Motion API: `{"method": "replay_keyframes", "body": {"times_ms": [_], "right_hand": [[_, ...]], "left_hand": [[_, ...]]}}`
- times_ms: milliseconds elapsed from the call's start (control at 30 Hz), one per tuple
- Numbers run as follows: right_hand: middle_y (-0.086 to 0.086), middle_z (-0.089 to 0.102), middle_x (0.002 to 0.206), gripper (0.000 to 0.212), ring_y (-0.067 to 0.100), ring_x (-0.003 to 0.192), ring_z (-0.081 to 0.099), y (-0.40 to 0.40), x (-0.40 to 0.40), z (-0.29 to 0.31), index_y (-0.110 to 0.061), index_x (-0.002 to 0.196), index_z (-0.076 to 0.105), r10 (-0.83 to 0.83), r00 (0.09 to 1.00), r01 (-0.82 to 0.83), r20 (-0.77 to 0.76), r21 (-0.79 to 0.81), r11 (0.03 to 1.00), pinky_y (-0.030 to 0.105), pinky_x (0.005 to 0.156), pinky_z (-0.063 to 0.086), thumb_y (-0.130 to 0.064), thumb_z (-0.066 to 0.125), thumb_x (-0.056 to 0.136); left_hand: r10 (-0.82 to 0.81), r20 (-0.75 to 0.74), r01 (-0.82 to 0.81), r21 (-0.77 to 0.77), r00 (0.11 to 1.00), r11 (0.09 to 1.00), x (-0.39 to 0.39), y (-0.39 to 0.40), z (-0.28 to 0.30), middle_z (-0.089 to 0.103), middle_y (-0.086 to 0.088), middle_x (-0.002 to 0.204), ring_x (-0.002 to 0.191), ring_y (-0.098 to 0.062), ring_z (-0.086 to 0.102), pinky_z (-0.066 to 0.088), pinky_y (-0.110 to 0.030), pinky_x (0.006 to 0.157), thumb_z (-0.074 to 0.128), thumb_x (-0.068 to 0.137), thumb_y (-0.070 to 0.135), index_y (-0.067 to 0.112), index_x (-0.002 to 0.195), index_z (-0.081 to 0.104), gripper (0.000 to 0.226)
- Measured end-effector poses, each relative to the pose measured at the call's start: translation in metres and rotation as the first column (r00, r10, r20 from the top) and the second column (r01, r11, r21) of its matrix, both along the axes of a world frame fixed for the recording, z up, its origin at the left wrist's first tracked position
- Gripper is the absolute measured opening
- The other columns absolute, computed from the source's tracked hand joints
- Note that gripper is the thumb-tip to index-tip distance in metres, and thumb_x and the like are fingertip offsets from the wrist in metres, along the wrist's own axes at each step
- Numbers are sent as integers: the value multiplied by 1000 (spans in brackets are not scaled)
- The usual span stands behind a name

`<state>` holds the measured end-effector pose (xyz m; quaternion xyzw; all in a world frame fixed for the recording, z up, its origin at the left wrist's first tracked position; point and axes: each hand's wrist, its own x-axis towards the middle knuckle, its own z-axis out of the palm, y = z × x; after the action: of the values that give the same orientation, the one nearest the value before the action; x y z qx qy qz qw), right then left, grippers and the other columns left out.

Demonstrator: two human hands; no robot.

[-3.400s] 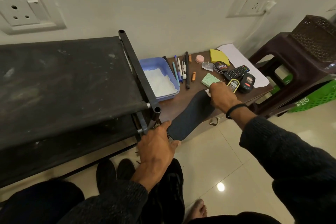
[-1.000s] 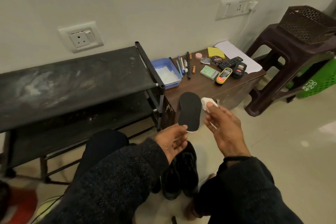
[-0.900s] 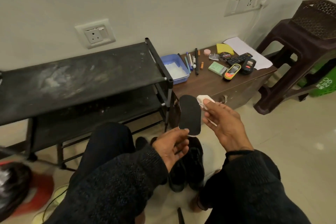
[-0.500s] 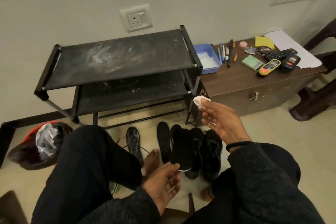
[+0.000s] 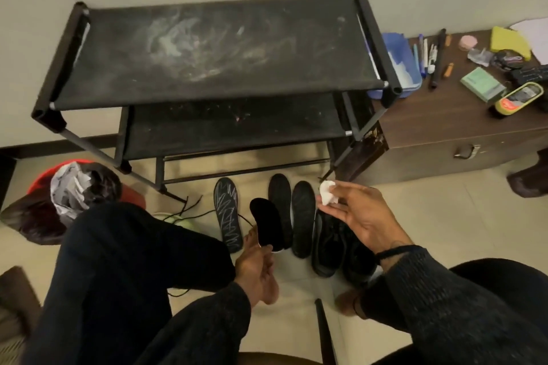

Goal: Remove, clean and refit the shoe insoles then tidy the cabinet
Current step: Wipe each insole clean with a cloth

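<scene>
A: What has changed in the last second or so?

B: The insole (image 5: pixel 267 224) has come down. A second ago the left hand (image 5: pixel 257 271) held it up level with the worktop (image 5: pixel 444 124), in front of the cabinet; now it hangs low over the floor, just above the row of other insoles (image 5: pixel 302 216) lying below the shoe rack (image 5: pixel 219 50).

A: And the grip on it?

B: The left hand pinches it by the heel end, toe pointing away from the person. The right hand (image 5: pixel 355 216) has kept its white wad (image 5: pixel 327 196), a tissue or wipe, pinched at the fingertips with the palm turned up, well clear of the insole.

A: So the wiping is over for this one?

B: I judge so. The wad is off the surface and the insole is heading for the floor beside the others, which reads as setting it down as cleaned. Whether it already touches the insole beneath it I cannot tell; both are black and they overlap in this view.

A: What does that leave?

B: The black shoes (image 5: pixel 341 246) stand just right of the row with insoles still out, so refitting is ahead. The cabinet top still carries scattered pens (image 5: pixel 427 53) and small items, so tidying has not begun.
</scene>
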<state>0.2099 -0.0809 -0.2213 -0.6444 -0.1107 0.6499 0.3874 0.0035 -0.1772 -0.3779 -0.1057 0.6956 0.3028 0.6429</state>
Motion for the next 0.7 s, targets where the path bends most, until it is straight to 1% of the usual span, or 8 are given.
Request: {"method": "replay_keyframes", "body": {"times_ms": [100, 133, 233, 333, 500, 600, 667, 700], "right_hand": [[24, 71, 113, 28, 35, 96, 75, 1, 2, -9, 7, 122, 62, 10, 1000, -10, 27, -7, 1000, 45, 86, 60, 4, 63, 94], [23, 72, 113, 26, 35, 97, 74, 2, 1, -11, 6, 120, 63, 23, 999, -23, 29, -2, 1000, 45, 87, 60, 3, 63, 94], [20, 73, 112, 23, 36, 100, 74, 4, -6, -11, 4, 117, 66, 77, 997, -77, 17, 11, 997, 46, 90, 59, 1, 64, 94], [19, 74, 112, 24, 35, 100, 74, 2, -10, -11, 0, 117, 68, 120, 993, -120, 9, -10, 993, 46, 87, 61, 0, 66, 93], [14, 74, 113, 29, 33, 101, 74, -6, -11, -13, -4, 120, 68, 152, 988, -152, 9, -22, 988, 41, 83, 63, -6, 68, 91], [14, 74, 116, 32, 33, 104, 73, -8, -12, -16, -4, 121, 68, 158, 987, -158, 4, -38, 987, 41, 85, 62, -6, 69, 89], [13, 73, 118, 33, 32, 105, 73, -8, -15, -19, -6, 120, 69, 185, 983, -184, 15, -56, 981, 42, 87, 61, -7, 71, 87], [13, 73, 118, 34, 32, 105, 73, -7, -17, -20, -6, 120, 70, 194, 981, -192, 21, -64, 979, 42, 87, 60, -7, 71, 86]], "left_hand": [[45, 74, -48, 30, 996, 998, 7, 10, -18, 62, -5, 80, 73, -18, 54, 51, -30, 75, 57, 97, 10, 45, 119, 69, 43], [62, 78, -64, 25, 995, 998, 8, 12, -22, 60, -4, 78, 71, -18, 53, 49, -29, 73, 55, 98, 11, 45, 118, 69, 42], [60, 25, -61, 37, 998, 997, 6, 18, -40, 63, 0, 67, 58, -12, 54, 45, -24, 56, 58, 96, 9, 32, 121, 69, 36], [51, -10, -51, -6, 999, 999, 4, 27, -47, 66, -4, 74, 65, -15, 59, 51, -27, 61, 63, 93, 3, 13, 122, 69, 31], [74, -10, -74, -32, 997, 997, -5, 52, -75, 66, -10, 90, 75, -20, 62, 53, -30, 66, 58, 96, -1, 3, 126, 62, 30], [-15, 11, 15, -7, 1000, 1000, -23, 47, -91, 63, -8, 107, 87, -16, 64, 55, -31, 84, 56, 98, 13, 4, 134, 55, 37], [-86, 96, 86, 4, 992, 996, -35, 39, -117, 62, -4, 109, 99, -20, 64, 52, -35, 101, 67, 87, 38, 0, 136, 52, 64], [-203, 88, 205, -10, 975, 979, -39, 38, -118, 61, -4, 108, 109, -26, 63, 47, -40, 110, 73, 80, 49, -3, 133, 53, 77]]}}
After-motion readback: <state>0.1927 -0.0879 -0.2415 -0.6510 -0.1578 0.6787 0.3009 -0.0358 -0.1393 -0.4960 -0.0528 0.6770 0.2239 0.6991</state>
